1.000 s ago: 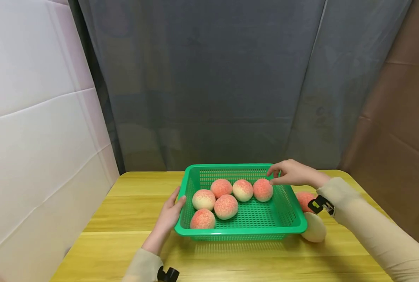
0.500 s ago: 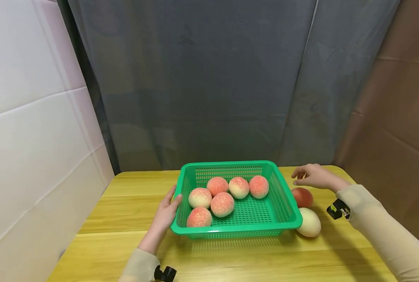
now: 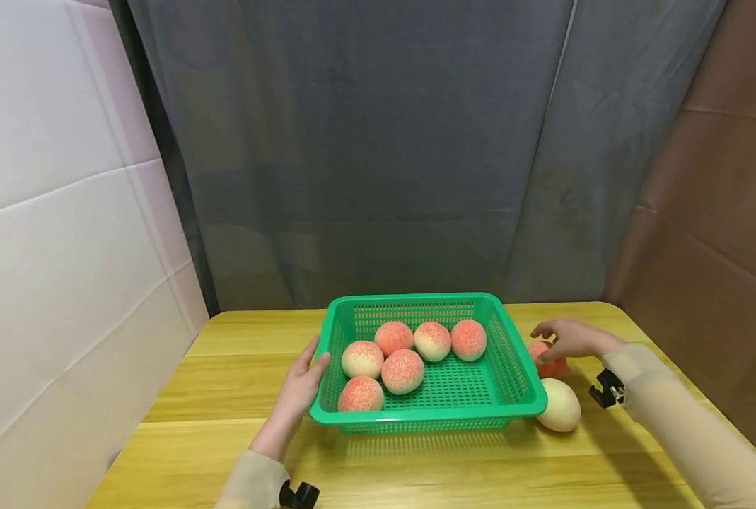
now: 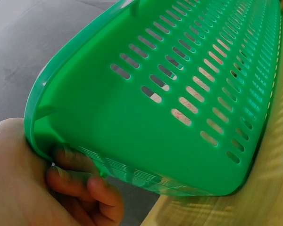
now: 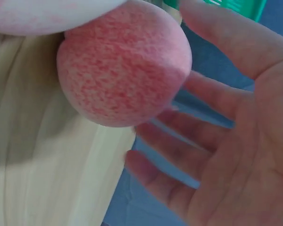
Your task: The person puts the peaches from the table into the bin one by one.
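The green plastic basket (image 3: 428,418) stands on the table with several red-and-cream peaches (image 3: 403,372) inside, mostly toward its left and back. At its left rim my left hand (image 3: 298,390) holds on, thumb above the edge and fingers curled beneath the lip in the left wrist view. My right hand (image 3: 571,338) reaches down over a red peach (image 5: 125,68) just outside the basket's right side. Its fingers spread loosely around the far side of that peach, the thumb near the basket; whether they touch is hard to tell. A pale peach (image 3: 559,406) lies directly in front of the red one.
The wooden table (image 3: 212,396) has its back edge against a dark grey curtain (image 3: 365,177). White cloth (image 3: 78,247) hangs at the left and brown cloth (image 3: 721,212) at the right.
My right hand has left the basket's back right corner, moved right, and come down to the red peach outside. The left hand stays on the rim, and the peaches inside keep their places.
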`<state>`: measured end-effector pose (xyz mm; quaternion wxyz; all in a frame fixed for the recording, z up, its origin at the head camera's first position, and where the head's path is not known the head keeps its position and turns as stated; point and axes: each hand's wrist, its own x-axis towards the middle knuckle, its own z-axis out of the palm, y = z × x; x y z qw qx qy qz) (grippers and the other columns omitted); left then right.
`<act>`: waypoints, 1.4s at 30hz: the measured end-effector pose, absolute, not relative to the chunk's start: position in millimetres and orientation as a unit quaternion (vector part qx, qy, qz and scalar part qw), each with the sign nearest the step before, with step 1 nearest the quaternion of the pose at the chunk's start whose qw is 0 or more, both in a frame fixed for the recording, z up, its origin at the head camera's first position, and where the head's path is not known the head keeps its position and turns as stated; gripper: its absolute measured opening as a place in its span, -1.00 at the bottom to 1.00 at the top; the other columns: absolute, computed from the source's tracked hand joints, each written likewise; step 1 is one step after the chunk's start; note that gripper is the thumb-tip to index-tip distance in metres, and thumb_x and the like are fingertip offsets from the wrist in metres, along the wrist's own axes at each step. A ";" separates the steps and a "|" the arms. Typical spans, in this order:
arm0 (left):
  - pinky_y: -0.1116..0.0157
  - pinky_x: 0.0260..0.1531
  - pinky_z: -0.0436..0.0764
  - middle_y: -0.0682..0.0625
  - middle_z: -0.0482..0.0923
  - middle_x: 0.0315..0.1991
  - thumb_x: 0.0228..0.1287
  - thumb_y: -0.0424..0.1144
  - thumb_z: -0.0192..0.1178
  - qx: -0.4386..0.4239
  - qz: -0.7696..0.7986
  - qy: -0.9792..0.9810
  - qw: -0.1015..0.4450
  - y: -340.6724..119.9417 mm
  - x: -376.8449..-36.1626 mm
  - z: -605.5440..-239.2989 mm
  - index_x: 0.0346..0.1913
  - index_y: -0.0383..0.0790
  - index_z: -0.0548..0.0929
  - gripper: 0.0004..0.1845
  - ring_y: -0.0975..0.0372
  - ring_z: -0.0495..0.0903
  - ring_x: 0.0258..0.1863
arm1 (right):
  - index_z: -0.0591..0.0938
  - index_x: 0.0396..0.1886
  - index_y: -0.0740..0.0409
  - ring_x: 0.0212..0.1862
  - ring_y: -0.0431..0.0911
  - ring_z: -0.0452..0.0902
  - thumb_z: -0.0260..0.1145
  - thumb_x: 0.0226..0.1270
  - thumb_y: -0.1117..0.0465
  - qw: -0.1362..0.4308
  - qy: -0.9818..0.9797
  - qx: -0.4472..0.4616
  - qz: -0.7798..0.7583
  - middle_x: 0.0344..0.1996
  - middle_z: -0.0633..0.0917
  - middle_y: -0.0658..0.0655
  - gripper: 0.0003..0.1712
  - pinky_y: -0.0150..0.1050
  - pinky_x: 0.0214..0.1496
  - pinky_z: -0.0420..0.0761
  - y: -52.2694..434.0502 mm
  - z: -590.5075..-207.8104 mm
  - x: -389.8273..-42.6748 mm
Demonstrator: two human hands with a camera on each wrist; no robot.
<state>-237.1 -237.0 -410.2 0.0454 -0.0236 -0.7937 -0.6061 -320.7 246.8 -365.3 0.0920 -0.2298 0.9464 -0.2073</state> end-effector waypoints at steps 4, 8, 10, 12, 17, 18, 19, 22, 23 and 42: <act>-0.16 0.34 0.03 -0.27 -0.07 0.51 0.54 -0.12 -0.07 -0.023 -0.605 -0.795 0.044 -237.1 -237.9 -410.6 0.53 -0.28 -0.01 -0.34 -0.15 -0.10 0.46 | 0.48 0.14 0.47 -0.19 0.06 0.50 0.48 0.04 0.18 0.131 0.944 -0.220 -0.208 -0.20 0.59 0.21 -0.29 -0.01 -0.12 0.54 247.1 -369.6 -320.0; -0.16 0.33 0.08 -0.28 -0.03 0.50 0.54 -0.13 -0.06 -0.023 -0.605 -0.794 0.048 -236.1 -239.1 -410.9 0.53 -0.29 0.00 -0.35 -0.16 -0.04 0.45 | 0.47 0.14 0.45 -0.20 0.04 0.47 0.49 0.00 0.20 0.137 0.944 -0.212 -0.213 -0.21 0.59 0.18 -0.28 -0.01 -0.12 0.53 248.3 -376.0 -322.8; -0.16 0.32 0.10 -0.28 -0.02 0.49 0.54 -0.13 -0.06 -0.024 -0.605 -0.794 0.050 -235.7 -239.9 -410.9 0.53 -0.30 0.00 -0.35 -0.16 -0.01 0.44 | 0.47 0.15 0.46 -0.17 0.07 0.48 0.49 -0.01 0.21 0.141 0.943 -0.207 -0.219 -0.18 0.60 0.22 -0.27 0.03 -0.10 0.54 248.4 -377.7 -323.4; -0.15 0.31 0.14 -0.29 -0.01 0.49 0.54 -0.13 -0.06 -0.025 -0.606 -0.793 0.052 -235.4 -240.6 -410.9 0.53 -0.30 0.01 -0.35 -0.17 0.03 0.43 | 0.46 0.15 0.46 -0.14 0.09 0.50 0.50 -0.03 0.23 0.147 0.941 -0.203 -0.227 -0.14 0.60 0.25 -0.26 0.06 -0.06 0.54 248.1 -378.4 -323.4; -0.13 0.30 0.19 -0.29 0.01 0.49 0.54 -0.13 -0.06 -0.026 -0.609 -0.791 0.053 -235.5 -242.2 -411.3 0.52 -0.30 0.01 -0.35 -0.17 0.08 0.41 | 0.44 0.17 0.47 -0.09 0.11 0.52 0.49 -0.05 0.26 0.156 0.936 -0.202 -0.241 -0.07 0.61 0.29 -0.24 0.07 -0.03 0.55 246.9 -378.8 -322.6; -0.13 0.30 0.20 -0.29 0.00 0.49 0.54 -0.13 -0.06 -0.025 -0.610 -0.790 0.053 -235.6 -242.3 -411.3 0.53 -0.30 0.01 -0.35 -0.16 0.09 0.41 | 0.44 0.17 0.47 -0.09 0.10 0.52 0.48 -0.06 0.27 0.157 0.936 -0.202 -0.243 -0.07 0.61 0.29 -0.25 0.07 -0.02 0.55 246.7 -379.2 -322.5; -0.12 0.29 0.21 -0.28 0.00 0.49 0.54 -0.13 -0.06 -0.025 -0.611 -0.790 0.054 -235.7 -242.4 -411.3 0.53 -0.29 0.01 -0.35 -0.16 0.09 0.41 | 0.44 0.17 0.46 -0.09 0.09 0.52 0.48 -0.06 0.28 0.159 0.934 -0.203 -0.246 -0.06 0.61 0.28 -0.25 0.06 -0.02 0.55 246.6 -379.5 -322.3; -0.12 0.27 0.26 -0.29 0.01 0.49 0.54 -0.12 -0.07 -0.025 -0.611 -0.789 0.056 -235.9 -242.4 -411.1 0.53 -0.30 0.01 -0.35 -0.17 0.13 0.39 | 0.44 0.16 0.46 -0.10 0.06 0.52 0.47 -0.05 0.30 0.165 0.930 -0.203 -0.258 -0.07 0.61 0.25 -0.27 0.00 -0.04 0.56 246.5 -380.8 -322.3; -0.11 0.25 0.29 -0.29 0.02 0.48 0.54 -0.12 -0.07 -0.024 -0.612 -0.789 0.056 -235.9 -242.2 -411.0 0.53 -0.29 0.01 -0.35 -0.17 0.17 0.37 | 0.44 0.16 0.45 -0.11 0.05 0.52 0.46 -0.04 0.30 0.168 0.928 -0.202 -0.263 -0.08 0.61 0.24 -0.28 -0.03 -0.05 0.57 246.6 -381.2 -322.4; -0.14 0.29 0.19 -0.28 0.00 0.49 0.54 -0.12 -0.06 -0.020 -0.611 -0.789 0.051 -236.8 -238.4 -411.7 0.53 -0.29 0.01 -0.34 -0.17 0.09 0.41 | 0.46 0.15 0.46 -0.24 -0.03 0.50 0.50 -0.06 0.27 0.169 0.922 -0.201 -0.284 -0.17 0.62 0.17 -0.26 -0.18 -0.27 0.56 246.8 -384.1 -324.0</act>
